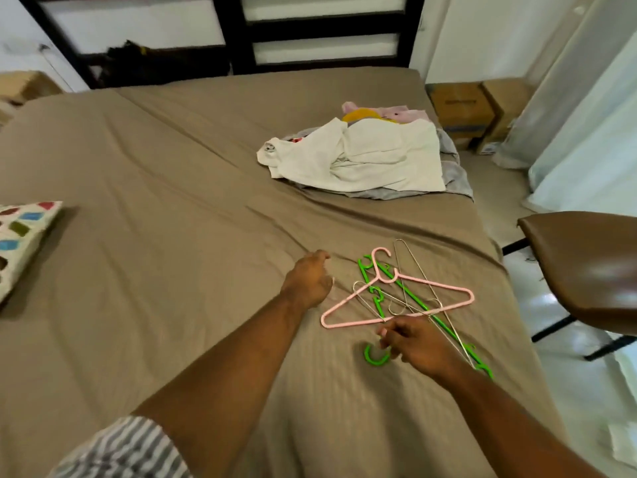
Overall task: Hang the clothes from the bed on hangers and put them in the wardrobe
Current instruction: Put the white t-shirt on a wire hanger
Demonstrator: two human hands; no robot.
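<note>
A pile of clothes [365, 157], white on top with grey, pink and yellow pieces under it, lies at the bed's far right. Nearer me, several hangers lie tangled on the brown sheet: a pink hanger [400, 303], green hangers [413, 300] and thin wire hangers [410, 267]. My right hand [415, 345] sits over the near end of the tangle, its fingers curled round a green hanger's neck just above its hook [375, 357]. My left hand [308, 279] hovers left of the hangers, fingers loosely curled, holding nothing. No wardrobe is in view.
The bed [172, 201] fills most of the view. A patterned pillow [20, 239] lies at its left edge. A brown chair [582, 267] stands close to the bed's right side. Cardboard boxes [462, 108] and a curtain [586, 115] are at the far right.
</note>
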